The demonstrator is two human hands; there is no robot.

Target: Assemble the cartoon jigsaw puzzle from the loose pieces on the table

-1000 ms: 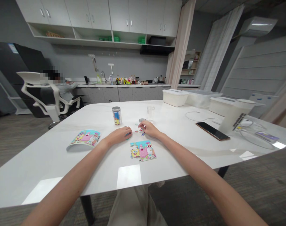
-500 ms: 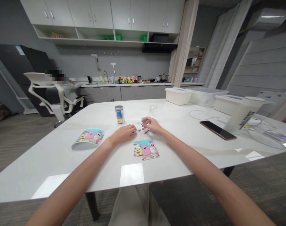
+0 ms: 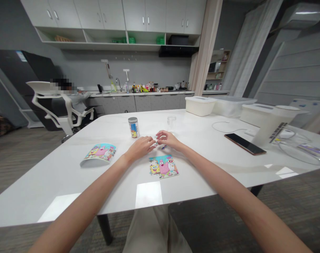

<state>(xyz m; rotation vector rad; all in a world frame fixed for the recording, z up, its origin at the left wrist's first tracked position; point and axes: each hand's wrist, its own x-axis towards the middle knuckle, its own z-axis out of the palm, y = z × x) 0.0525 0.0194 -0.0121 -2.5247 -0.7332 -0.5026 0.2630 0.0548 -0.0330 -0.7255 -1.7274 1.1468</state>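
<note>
My left hand point(image 3: 141, 147) rests low over the table with fingers curled, its tips close to those of my right hand point(image 3: 169, 140). Between the fingertips shows a small puzzle piece point(image 3: 156, 143); the right thumb and forefinger pinch at it. What the left fingers hold is too small to make out. Several loose puzzle pieces point(image 3: 163, 147) lie under and beside my right hand, partly covered. Nearer to me is a partly joined jigsaw puzzle point(image 3: 164, 167) of cartoon figures, its left edge uneven. A curled picture sheet point(image 3: 99, 154) with the same figures lies at left.
A printed jar point(image 3: 133, 128) with a metal lid stands beyond my left hand, a clear open container point(image 3: 171, 121) beyond my right. To the right are a phone point(image 3: 244, 143), a white tumbler point(image 3: 277, 126), cables and storage boxes point(image 3: 200, 106). A person sits in a chair point(image 3: 54, 109) far left.
My left hand has shifted right and its fingertips now come close to those of my right hand. My right hand has moved slightly left. The puzzle and sheet have stayed put.
</note>
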